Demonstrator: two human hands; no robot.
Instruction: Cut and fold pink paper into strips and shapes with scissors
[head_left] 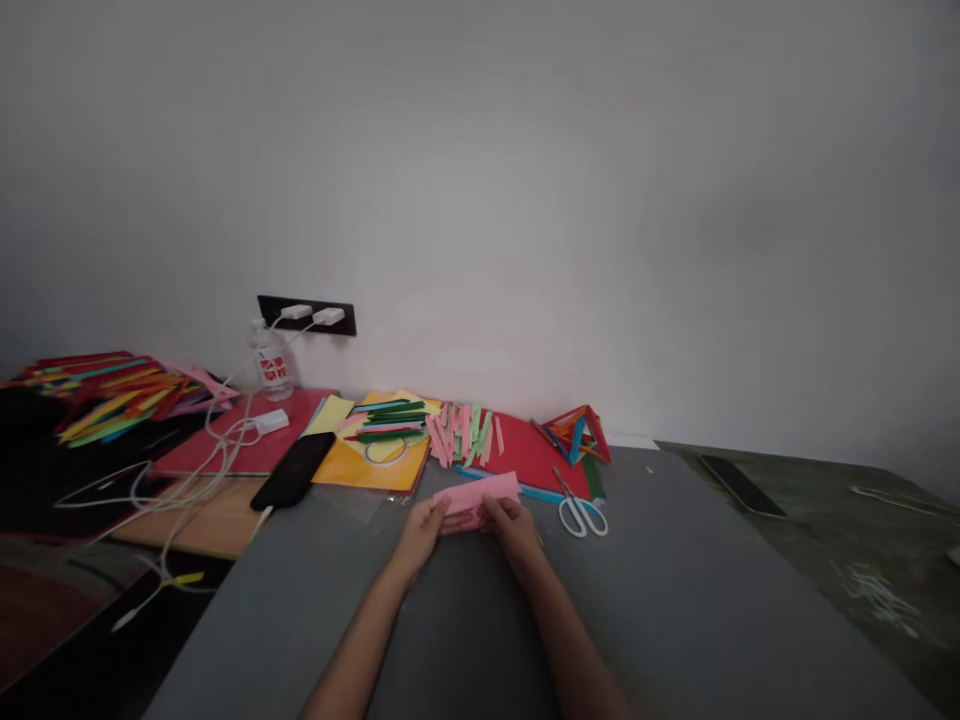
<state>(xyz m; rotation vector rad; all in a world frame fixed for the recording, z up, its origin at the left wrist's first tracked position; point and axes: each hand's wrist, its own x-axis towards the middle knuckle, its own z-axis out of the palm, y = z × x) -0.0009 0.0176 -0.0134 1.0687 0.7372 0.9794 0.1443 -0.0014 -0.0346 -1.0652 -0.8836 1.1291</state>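
A pink sheet of paper (480, 492) lies on the grey table (675, 600), held at its near edge by both hands. My left hand (424, 528) pinches the sheet's left part, fingers closed on it. My right hand (511, 524) grips the right part the same way. White-handled scissors (579, 510) lie just right of my right hand. Beyond the pink sheet lie several pink and green paper strips (459, 432) and a red sheet (529, 455).
A black phone (294, 470) lies left of the hands by an orange sheet (360, 468) with green strips. A paper triangle frame (579, 432), a water bottle (271, 362), white chargers and cables (187, 480), a pile of coloured strips (112, 390) and another phone (741, 484) are around.
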